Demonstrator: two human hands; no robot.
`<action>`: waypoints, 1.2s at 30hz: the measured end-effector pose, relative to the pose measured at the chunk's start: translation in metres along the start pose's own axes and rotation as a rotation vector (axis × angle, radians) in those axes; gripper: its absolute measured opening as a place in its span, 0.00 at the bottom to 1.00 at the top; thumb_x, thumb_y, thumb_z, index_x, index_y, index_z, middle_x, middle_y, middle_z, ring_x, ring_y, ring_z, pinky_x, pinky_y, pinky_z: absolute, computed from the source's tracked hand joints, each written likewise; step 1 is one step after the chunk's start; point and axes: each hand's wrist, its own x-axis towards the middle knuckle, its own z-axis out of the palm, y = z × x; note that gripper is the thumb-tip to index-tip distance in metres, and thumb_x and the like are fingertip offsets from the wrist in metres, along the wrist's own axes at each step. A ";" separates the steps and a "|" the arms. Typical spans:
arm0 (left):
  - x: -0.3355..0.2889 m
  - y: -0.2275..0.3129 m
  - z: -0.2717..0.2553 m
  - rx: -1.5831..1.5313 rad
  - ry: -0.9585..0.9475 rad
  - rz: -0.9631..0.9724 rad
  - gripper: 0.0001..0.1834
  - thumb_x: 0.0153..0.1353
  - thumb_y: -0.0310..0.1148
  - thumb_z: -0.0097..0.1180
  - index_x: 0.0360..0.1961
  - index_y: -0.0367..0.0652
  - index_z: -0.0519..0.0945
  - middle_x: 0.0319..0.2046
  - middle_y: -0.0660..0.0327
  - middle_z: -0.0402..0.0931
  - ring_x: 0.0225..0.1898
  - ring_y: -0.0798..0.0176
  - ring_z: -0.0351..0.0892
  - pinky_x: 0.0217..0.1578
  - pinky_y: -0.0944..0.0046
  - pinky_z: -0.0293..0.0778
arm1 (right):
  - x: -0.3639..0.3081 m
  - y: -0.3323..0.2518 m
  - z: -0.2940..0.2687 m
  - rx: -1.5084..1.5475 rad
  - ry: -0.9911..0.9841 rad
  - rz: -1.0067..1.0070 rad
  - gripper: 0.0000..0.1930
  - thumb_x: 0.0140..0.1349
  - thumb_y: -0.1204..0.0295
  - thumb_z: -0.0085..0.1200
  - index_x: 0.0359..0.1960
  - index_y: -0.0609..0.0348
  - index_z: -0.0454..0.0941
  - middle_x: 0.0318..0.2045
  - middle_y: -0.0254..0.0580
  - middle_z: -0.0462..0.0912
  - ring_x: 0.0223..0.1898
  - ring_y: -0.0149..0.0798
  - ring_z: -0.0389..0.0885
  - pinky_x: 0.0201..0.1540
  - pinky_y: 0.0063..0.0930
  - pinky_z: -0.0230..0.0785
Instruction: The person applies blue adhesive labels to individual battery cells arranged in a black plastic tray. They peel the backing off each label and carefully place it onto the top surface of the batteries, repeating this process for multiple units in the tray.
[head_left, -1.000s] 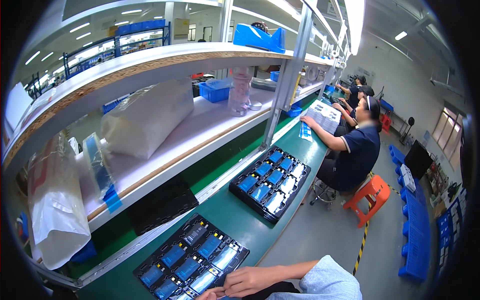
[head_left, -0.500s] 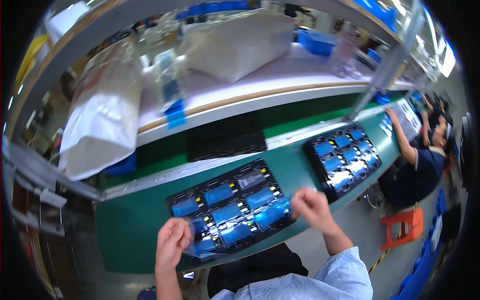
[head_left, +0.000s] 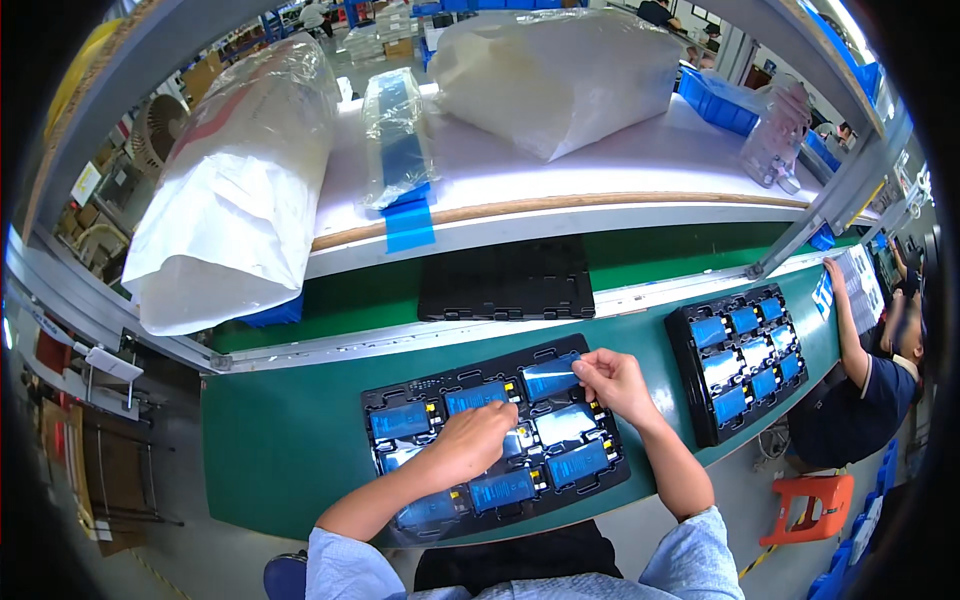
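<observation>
A black molded tray (head_left: 432, 384) holds rows of flat rectangular parts with blue faces and small yellow tabs. My right hand (head_left: 615, 384) pinches the right edge of a blue film (head_left: 550, 379) lying over the part at the tray's far right corner. Across the tray's middle reaches my left hand (head_left: 474, 440), its fingers closed and pointing at the yellow tab by the far middle part (head_left: 474, 398). Whatever its fingertips hold, if anything, is hidden. Parts of the left column and centre are covered by my left hand and forearm.
A second filled black tray (head_left: 690, 392) stands to the right on the green bench (head_left: 270, 440). Behind lies a dark flat tray (head_left: 505, 285) under a shelf bearing plastic bags (head_left: 225, 215) and wrapped blue film strips (head_left: 402, 150). A co-worker (head_left: 850, 400) sits at right near an orange stool (head_left: 808, 508).
Both hands have moved to the tray's far side, the left from the near left corner. The far right part, grey before, now has blue over it. My view has shifted.
</observation>
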 end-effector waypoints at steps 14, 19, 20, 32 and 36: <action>-0.001 0.006 -0.007 -0.027 0.051 -0.018 0.18 0.64 0.29 0.44 0.54 0.37 0.70 0.38 0.43 0.79 0.37 0.41 0.80 0.40 0.47 0.75 | 0.003 0.006 0.004 -0.086 0.040 -0.043 0.12 0.63 0.70 0.58 0.36 0.71 0.80 0.20 0.33 0.80 0.18 0.21 0.74 0.20 0.16 0.65; 0.002 0.003 -0.011 -0.036 0.046 -0.041 0.18 0.63 0.31 0.44 0.54 0.37 0.69 0.38 0.44 0.79 0.37 0.41 0.80 0.39 0.46 0.75 | 0.002 0.004 0.005 -0.061 0.038 -0.046 0.12 0.63 0.70 0.58 0.36 0.71 0.80 0.20 0.34 0.81 0.18 0.21 0.74 0.20 0.17 0.66; 0.002 0.003 -0.012 -0.038 0.041 -0.049 0.18 0.63 0.31 0.44 0.54 0.38 0.69 0.38 0.44 0.79 0.37 0.41 0.80 0.39 0.46 0.75 | 0.002 0.003 0.004 -0.080 0.040 -0.042 0.12 0.63 0.70 0.58 0.36 0.71 0.80 0.20 0.34 0.81 0.18 0.21 0.74 0.20 0.17 0.66; 0.005 0.004 -0.013 -0.067 0.092 -0.063 0.22 0.62 0.29 0.45 0.58 0.39 0.66 0.40 0.44 0.78 0.38 0.41 0.79 0.38 0.46 0.75 | 0.001 0.000 0.004 -0.138 0.042 -0.037 0.11 0.63 0.70 0.58 0.36 0.70 0.81 0.19 0.33 0.80 0.18 0.21 0.74 0.20 0.17 0.65; 0.006 0.002 -0.011 -0.029 0.125 0.013 0.25 0.61 0.29 0.46 0.61 0.43 0.66 0.37 0.46 0.76 0.36 0.43 0.79 0.37 0.48 0.74 | 0.000 -0.005 0.004 -0.157 0.043 -0.031 0.10 0.64 0.71 0.58 0.35 0.70 0.80 0.20 0.32 0.79 0.18 0.21 0.73 0.20 0.16 0.64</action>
